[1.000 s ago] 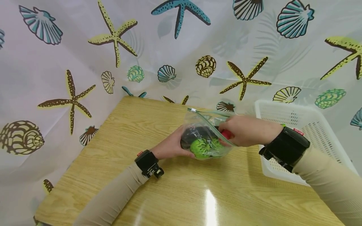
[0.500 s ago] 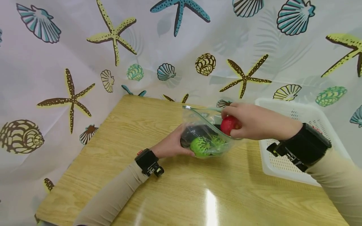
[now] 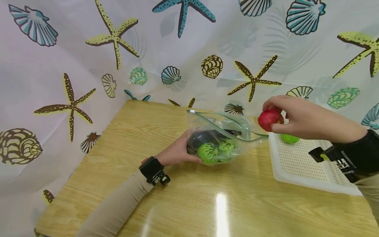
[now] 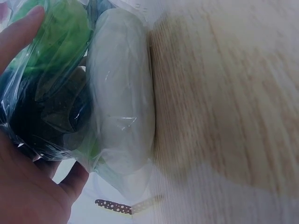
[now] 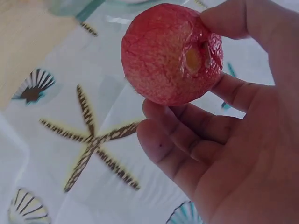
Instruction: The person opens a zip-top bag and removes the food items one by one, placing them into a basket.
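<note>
My left hand (image 3: 177, 152) grips the left end of a clear zip bag (image 3: 204, 123) on the table. Through the film show a long dark eggplant-like thing (image 3: 204, 138) and round green things with dark markings (image 3: 208, 152). The left wrist view also shows a long, pale, rounded thing (image 4: 121, 88) at the bag's underside, along the wood. Between thumb and fingers, my right hand (image 3: 308, 117) pinches a wrinkled red apple (image 5: 163, 56), stem side toward the wrist. It is held in the air right of the bag's gaping mouth, over the basket's near-left corner.
A white perforated plastic basket (image 3: 276, 168) stands at the right of the wooden table (image 3: 177, 204). Inside it lies a round green thing (image 3: 289, 138), partly behind my right hand. A white curtain (image 3: 189, 79) printed with shells and starfish hangs behind the table.
The apple has come out of the bag's mouth in my right hand and moved right and up to the basket. My left hand keeps its grip on the bag.
</note>
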### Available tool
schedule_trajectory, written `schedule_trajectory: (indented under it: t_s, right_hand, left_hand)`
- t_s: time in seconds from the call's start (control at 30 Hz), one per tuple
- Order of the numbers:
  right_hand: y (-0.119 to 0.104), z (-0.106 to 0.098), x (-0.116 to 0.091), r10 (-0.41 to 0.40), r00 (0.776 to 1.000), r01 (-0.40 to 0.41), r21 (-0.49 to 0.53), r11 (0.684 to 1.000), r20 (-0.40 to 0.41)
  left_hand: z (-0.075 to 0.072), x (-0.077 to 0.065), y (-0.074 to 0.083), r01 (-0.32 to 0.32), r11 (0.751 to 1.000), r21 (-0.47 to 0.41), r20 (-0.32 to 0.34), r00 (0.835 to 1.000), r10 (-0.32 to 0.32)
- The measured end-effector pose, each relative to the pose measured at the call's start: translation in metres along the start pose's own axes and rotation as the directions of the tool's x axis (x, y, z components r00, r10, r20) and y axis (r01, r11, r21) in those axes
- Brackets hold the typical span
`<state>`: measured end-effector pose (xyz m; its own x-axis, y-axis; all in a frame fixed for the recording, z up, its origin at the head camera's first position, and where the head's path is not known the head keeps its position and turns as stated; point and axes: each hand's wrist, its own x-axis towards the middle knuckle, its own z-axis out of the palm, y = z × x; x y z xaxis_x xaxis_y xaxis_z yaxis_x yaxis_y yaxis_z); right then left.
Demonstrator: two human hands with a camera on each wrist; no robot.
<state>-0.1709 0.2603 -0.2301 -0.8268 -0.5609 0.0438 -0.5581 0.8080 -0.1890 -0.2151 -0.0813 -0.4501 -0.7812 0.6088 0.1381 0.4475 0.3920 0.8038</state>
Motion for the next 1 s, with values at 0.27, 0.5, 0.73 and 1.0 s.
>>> schedule_trajectory:
  t_s: [0.27,0.5,0.73,1.0]
  right_hand:
    - [0.064,0.028,-0.017,0.191,0.976,-0.193,0.008,0.981,0.104]
    - [0.115,0.059,-0.029,0.246,0.944,-0.253,0.008,0.967,0.218]
    - [0.146,0.095,-0.041,0.283,0.888,-0.302,-0.004,0.953,0.363]
    - [0.171,0.111,-0.054,0.299,0.854,-0.311,-0.043,0.949,0.425]
  left_hand:
    - [0.000,0.002,0.000,-0.009,1.000,-0.017,0.001,1.000,0.009]
    - [0.000,0.001,0.000,-0.022,0.999,-0.026,-0.001,1.000,0.022]
    - [0.000,0.000,0.001,-0.012,0.999,-0.034,0.002,1.000,0.012]
    - [0.001,-0.001,-0.001,-0.025,0.998,-0.053,0.008,1.000,0.026]
